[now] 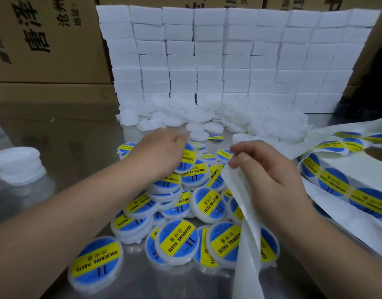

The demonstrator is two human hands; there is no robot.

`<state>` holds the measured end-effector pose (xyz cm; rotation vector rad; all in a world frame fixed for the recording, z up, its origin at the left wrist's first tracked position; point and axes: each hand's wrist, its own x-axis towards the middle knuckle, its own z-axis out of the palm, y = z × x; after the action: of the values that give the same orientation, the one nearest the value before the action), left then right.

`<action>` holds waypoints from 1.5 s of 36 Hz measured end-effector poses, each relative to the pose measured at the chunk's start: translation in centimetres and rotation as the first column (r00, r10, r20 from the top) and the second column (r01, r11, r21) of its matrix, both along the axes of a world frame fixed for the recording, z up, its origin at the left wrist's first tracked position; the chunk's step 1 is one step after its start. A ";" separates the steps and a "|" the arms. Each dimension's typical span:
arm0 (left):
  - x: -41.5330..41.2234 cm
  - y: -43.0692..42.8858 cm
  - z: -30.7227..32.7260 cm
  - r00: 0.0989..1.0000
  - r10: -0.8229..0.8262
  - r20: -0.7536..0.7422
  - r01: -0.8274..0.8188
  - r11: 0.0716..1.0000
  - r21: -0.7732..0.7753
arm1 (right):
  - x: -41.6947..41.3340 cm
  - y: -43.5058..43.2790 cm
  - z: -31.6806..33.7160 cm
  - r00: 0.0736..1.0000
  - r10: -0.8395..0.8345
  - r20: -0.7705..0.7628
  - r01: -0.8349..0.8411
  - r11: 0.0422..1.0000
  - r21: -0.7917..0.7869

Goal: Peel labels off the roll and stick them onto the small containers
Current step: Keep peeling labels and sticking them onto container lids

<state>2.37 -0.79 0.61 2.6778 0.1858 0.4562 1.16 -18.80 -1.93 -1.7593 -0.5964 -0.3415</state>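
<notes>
The right hand [270, 169] formed the working grip: thumb and forefinger pinched the bare white backing strip [246, 234], which hung down past the wrist towards the lower edge of the view. This hold probably kept the liner taut so that the next label could be lifted.

The left hand [157, 152] reached forward, palm down, over the labelled containers [177, 240] heaped on the desk [78, 147]. Its fingertips were hidden behind the back of the hand, so the state of that grip could not be determined, nor whether it touched a container.

The label strip [336, 184], still carrying blue-and-yellow labels, lay draped across a white box [362, 167] on the right, within reach of the right hand. The roll itself could not be made out; the strip ran off the right edge.

The unlabelled containers [198, 114] lay piled beyond the hands, in front of stacked white blocks [229, 57]. Judging by that pile, much of the task remained.
</notes>
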 end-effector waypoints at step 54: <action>9.0 0.0 3.4 0.985 -0.118 0.126 0.144 0.966 -0.216 | 0.4 -0.4 0.4 0.965 0.055 -0.256 0.016 0.963 0.268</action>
<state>11.36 -0.74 3.97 2.4180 0.0240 0.5102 1.60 -19.19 -1.57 -1.5035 -0.3585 -0.1621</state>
